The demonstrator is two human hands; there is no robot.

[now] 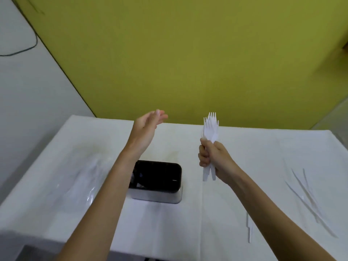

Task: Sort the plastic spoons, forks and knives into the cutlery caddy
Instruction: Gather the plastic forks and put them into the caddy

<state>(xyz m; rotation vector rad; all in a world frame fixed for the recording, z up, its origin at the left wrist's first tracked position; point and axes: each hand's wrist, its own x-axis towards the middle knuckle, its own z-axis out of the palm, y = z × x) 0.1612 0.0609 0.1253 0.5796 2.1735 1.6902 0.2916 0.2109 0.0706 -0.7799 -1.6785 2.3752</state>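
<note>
White plastic forks (210, 127) are bunching upright in the gripping right hand (213, 158); the left hand (146, 129) is hovering flat, empty. Squaring the handles first should ease dropping them into the caddy (160, 182).

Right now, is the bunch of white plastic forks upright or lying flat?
Upright. The white plastic forks point tines-up, handles poking out below the right hand that grips them.

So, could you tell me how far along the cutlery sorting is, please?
Done: unclear; something pale shows in the caddy, partly hidden. In hand: the right hand grips a bunch of forks, tines up; the left hand is open. Left: several thin white pieces lie loose on the table, right side.
</note>
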